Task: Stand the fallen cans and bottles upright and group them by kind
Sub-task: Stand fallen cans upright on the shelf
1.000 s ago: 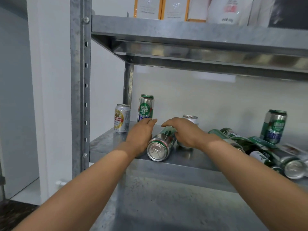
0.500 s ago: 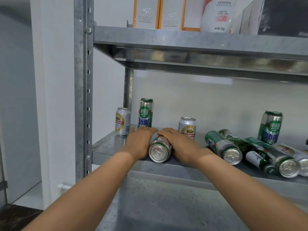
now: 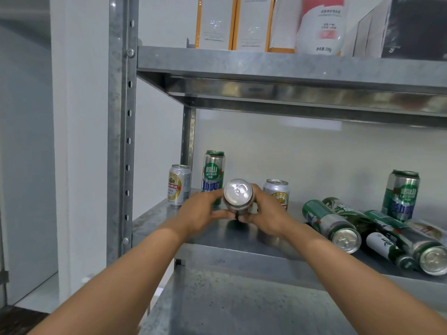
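Both hands hold one can (image 3: 238, 193) just above the metal shelf (image 3: 169, 221), its silver top tilted towards me. My left hand (image 3: 200, 213) grips its left side and my right hand (image 3: 266, 213) grips its right side. Behind them stand a short silver can (image 3: 179, 185), a tall green Laoshan can (image 3: 213, 174) and another short silver can (image 3: 278, 192). To the right lie a fallen green can (image 3: 329, 226), a dark green bottle (image 3: 358, 218) and more fallen cans (image 3: 430, 252). One tall green can (image 3: 402, 195) stands at the back right.
A steel upright post (image 3: 121, 131) borders the shelf on the left. The upper shelf (image 3: 290, 66) carries white and orange boxes (image 3: 215, 22) and a pouch (image 3: 321, 25). A lower shelf (image 3: 242, 305) sits below my arms.
The can lay on its side between my hands; now both hands have lifted and tipped it so its top faces me. The camera has moved in closer.
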